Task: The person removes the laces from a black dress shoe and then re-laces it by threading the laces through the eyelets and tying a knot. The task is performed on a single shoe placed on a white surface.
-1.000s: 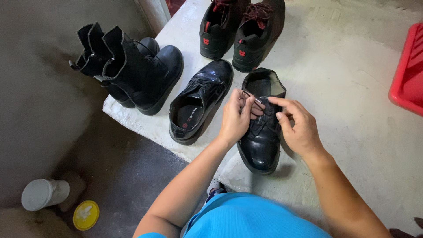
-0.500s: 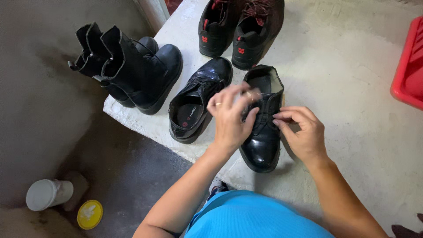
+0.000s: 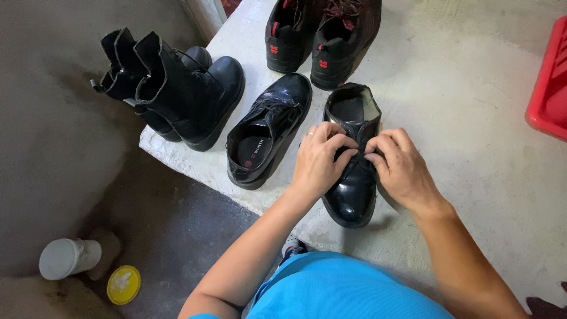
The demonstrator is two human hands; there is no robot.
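Both hands, left hand (image 3: 319,159) and right hand (image 3: 398,168), pinch the laces of a glossy black leather shoe (image 3: 353,189).

black ankle boots (image 3: 177,88) | red crate (image 3: 549,88) | white jar (image 3: 68,258) | yellow lid (image 3: 123,285)

On the concrete ledge (image 3: 472,177), two shoes are lying side by side: the right shoe (image 3: 352,189) under both hands, the left shoe (image 3: 269,133) beside it. Boots (image 3: 171,88) are standing farther left, another pair (image 3: 322,35) behind.
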